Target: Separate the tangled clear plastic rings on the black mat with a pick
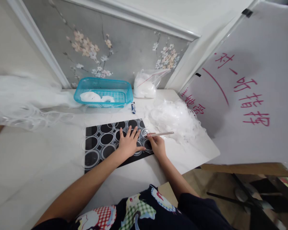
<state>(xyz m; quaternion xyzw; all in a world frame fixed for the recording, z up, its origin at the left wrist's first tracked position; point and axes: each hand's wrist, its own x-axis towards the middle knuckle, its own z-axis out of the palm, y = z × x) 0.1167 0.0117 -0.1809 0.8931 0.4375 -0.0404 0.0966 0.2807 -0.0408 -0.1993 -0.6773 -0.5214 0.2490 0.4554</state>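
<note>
A black sheet (107, 139) patterned with rows of pale rings lies on the white table, and clear film seems to cover it. My left hand (129, 142) rests flat on it with fingers spread, holding nothing. Close by at the sheet's right edge, my right hand (157, 146) pinches a thin, pale, pen-like tool (162, 134). Its tip points at a ring near my left fingers; the exact kind of tool is too small to make out.
Behind the sheet stands a blue plastic basket (103, 82) holding white round pieces. Beside it are a zip bag (145, 88) of white material and a small blue item (133, 108). Clear plastic scraps (175, 118) pile up right; more film (26, 99) lies left. A whiteboard (254, 80) leans right.
</note>
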